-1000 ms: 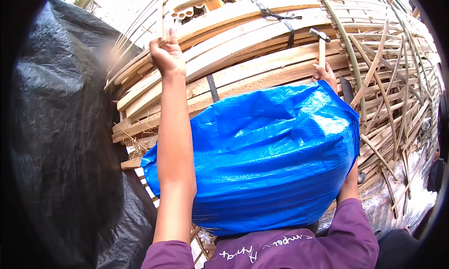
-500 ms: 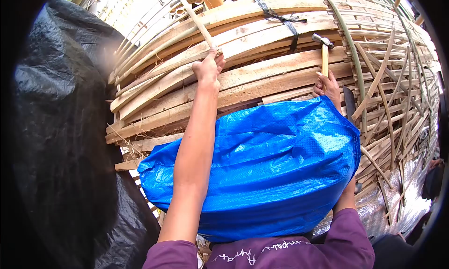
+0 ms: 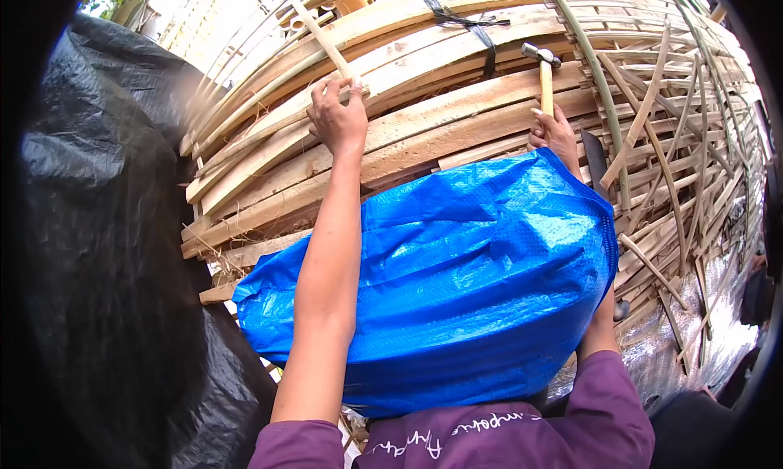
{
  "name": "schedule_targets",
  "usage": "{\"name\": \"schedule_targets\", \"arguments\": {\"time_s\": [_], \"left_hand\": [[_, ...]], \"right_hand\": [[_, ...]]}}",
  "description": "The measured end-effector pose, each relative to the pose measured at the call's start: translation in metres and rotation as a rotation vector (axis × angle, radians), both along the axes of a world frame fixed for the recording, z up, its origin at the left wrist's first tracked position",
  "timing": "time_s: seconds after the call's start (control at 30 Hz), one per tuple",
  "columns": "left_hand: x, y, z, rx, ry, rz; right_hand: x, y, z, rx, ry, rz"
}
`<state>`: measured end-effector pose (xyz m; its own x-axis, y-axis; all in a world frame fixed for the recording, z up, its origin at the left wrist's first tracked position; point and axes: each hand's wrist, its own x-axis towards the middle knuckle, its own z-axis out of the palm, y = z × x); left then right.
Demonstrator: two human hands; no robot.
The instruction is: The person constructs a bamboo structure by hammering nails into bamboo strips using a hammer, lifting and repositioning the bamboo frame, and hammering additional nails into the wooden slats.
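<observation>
My left hand (image 3: 338, 117) is closed at the lower end of a slim wooden strip (image 3: 316, 32) that slants up and away. A thinner strip runs crosswise under the same fingers, over the stacked planks. In my right hand (image 3: 555, 134) is a hammer (image 3: 546, 86), gripped by its pale wooden handle with the metal head pointing up. A blue plastic tarp (image 3: 473, 273) lies across my lap, passing under my left forearm and hiding most of my right one.
Long wooden planks (image 3: 481, 130) lie stacked ahead, with a black tie (image 3: 465, 20) around some. Woven bamboo slats (image 3: 693, 118) and loose strips spread on the right. A dark blade-like piece (image 3: 594, 163) is beside my right hand. A black plastic sheet (image 3: 98, 265) hangs at left.
My left hand has turned, its fingers now reaching over the strip's lower end. The hammer stays in my right hand. The whole view has shifted slightly, moving things up and left.
</observation>
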<state>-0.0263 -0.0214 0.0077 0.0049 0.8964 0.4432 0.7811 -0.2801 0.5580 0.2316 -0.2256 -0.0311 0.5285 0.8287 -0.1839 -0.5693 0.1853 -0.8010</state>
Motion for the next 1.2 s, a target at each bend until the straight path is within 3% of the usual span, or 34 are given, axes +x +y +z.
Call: {"name": "schedule_targets", "arguments": {"time_s": [0.13, 0.47, 0.57, 0.77, 0.97, 1.2], "left_hand": [[-0.014, 0.013, -0.021, 0.287, 0.225, -0.150], [-0.041, 0.033, 0.004, 0.280, 0.391, -0.630], [-0.046, 0.032, 0.015, 0.202, 0.423, -0.627], [-0.047, 0.058, -0.004, 0.424, 0.341, -0.754], [-0.051, 0.076, -0.001, 0.410, 0.275, -0.947], [-0.053, 0.083, -0.011, 0.495, 0.222, -0.945]], "right_hand": [[-0.003, 0.003, -0.001, -0.005, -0.048, -0.026], [-0.014, 0.007, -0.007, -0.038, -0.353, -0.018], [-0.015, 0.007, -0.004, -0.094, -0.370, -0.010], [-0.017, 0.006, -0.004, -0.110, -0.393, -0.047], [-0.013, 0.009, -0.010, -0.128, -0.413, -0.003], [-0.021, 0.008, 0.004, -0.224, -0.355, -0.024]]}}
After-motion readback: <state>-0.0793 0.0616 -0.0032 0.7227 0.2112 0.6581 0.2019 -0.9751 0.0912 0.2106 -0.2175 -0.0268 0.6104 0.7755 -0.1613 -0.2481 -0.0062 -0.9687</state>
